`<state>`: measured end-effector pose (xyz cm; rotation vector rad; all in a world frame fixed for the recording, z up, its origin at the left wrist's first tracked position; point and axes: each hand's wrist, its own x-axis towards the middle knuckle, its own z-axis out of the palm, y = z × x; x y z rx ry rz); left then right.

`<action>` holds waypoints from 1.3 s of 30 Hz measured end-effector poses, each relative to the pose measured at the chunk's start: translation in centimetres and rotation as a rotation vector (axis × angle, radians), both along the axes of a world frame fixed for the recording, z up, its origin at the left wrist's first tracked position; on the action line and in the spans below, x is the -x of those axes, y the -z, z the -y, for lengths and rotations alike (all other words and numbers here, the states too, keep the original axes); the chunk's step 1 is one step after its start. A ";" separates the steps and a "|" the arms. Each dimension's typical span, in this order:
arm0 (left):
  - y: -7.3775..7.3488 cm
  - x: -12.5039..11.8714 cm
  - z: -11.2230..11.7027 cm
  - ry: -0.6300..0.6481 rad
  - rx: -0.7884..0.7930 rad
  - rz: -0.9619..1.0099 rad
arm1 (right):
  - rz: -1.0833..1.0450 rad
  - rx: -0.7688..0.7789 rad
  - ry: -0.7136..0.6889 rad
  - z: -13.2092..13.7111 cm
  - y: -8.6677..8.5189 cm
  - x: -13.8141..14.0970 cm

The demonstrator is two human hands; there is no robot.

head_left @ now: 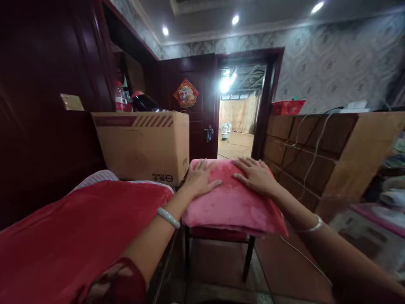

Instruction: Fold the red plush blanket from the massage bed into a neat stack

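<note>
A pink and red folded blanket (218,209) lies on a dark-legged chair (248,257) with a red seat. My left hand (201,179) rests flat on the left part of its top, fingers spread and pointing away from me. On the right part, my right hand (255,175) also lies flat with its fingers stretched out. Both palms touch the cloth, and neither hand grips it. The blanket's front edge hangs slightly past the seat, with its right corner drooping.
On the left is a red-covered surface (104,219), with a large cardboard box (142,145) behind it. Wooden drawers (319,143) stand at right, holding a red basket (287,107) and trailing cables. Beyond the chair is an open doorway (236,147). A white cable crosses the floor.
</note>
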<state>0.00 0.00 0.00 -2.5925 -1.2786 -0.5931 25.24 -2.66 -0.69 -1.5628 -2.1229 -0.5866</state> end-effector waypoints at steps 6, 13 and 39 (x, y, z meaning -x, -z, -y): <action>1.3 -0.4 -0.6 0.021 -0.028 0.042 | 0.004 -0.024 -0.037 -0.9 1.4 -0.9; 0.8 1.2 -0.1 0.059 0.038 0.009 | 0.013 -0.008 -0.035 -1.0 1.3 -1.0; 17.7 37.3 36.2 -0.931 0.303 0.075 | -0.026 0.195 -1.029 9.7 9.7 22.0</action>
